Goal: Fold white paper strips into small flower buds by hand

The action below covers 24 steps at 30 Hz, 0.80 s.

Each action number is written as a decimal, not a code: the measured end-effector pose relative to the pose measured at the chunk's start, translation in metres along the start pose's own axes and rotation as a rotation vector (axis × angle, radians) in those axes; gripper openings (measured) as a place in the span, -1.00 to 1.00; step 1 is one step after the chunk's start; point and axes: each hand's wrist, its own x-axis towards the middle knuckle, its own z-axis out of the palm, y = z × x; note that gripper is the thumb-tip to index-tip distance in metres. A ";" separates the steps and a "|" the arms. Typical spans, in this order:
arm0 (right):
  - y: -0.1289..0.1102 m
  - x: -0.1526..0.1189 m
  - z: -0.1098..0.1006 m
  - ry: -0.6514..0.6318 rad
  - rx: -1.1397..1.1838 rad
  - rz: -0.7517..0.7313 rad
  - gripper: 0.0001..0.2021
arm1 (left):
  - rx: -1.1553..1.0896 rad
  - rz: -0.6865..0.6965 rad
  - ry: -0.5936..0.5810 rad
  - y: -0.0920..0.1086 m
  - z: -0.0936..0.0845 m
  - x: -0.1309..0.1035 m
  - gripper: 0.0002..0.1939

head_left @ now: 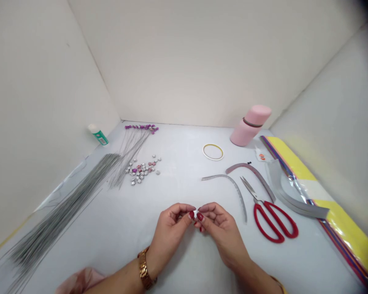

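Observation:
Low in the middle of the view, my left hand (174,224) and my right hand (219,226) meet fingertip to fingertip. Between them they pinch a small silvery-white folded piece (195,214), mostly covered by thumbs and fingers; it looks like the little silver paper stars (139,173) heaped to the left. A few pink and purple stars are mixed into that heap. Right of my hands lie two curved bundles of narrow paper strips, one silver (233,183) and one pinkish (256,173). Red-handled scissors (271,220) rest beside them, blades pointing away.
Thin grey wires (70,208) lie in a long bundle at left. Purple-tipped wire stems (141,128) are behind the stars. A glue stick (98,134), tape roll (213,152), pink bottle (250,125), wide grey strips (297,202) and coloured sheets (340,220) also lie around. Walls enclose the table.

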 end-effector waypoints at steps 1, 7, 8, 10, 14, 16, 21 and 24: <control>0.000 0.000 -0.001 -0.010 0.008 0.002 -0.86 | 0.004 -0.001 -0.009 0.000 -0.001 0.000 -0.88; -0.001 0.004 -0.007 -0.109 0.005 0.013 -0.81 | -0.041 -0.085 -0.120 0.001 -0.005 0.003 -0.89; -0.001 0.005 -0.008 -0.130 0.002 0.014 -0.81 | -0.062 -0.103 -0.136 0.001 -0.006 0.003 -0.89; -0.001 0.006 -0.010 -0.156 -0.001 0.018 -0.80 | -0.086 -0.124 -0.157 -0.001 -0.007 0.004 -0.88; 0.001 0.006 -0.011 -0.142 -0.018 0.025 -0.80 | -0.004 -0.087 -0.122 -0.002 -0.007 0.004 -0.86; 0.002 0.005 -0.010 -0.116 -0.029 0.023 -0.81 | 0.032 -0.045 -0.119 -0.002 -0.005 0.004 -0.85; 0.002 0.005 -0.007 -0.097 -0.013 0.024 -0.85 | -0.001 -0.035 -0.115 0.000 -0.003 0.003 -0.87; 0.000 0.005 -0.006 -0.151 -0.018 0.018 -0.84 | -0.087 -0.105 -0.089 0.001 -0.006 0.004 -0.90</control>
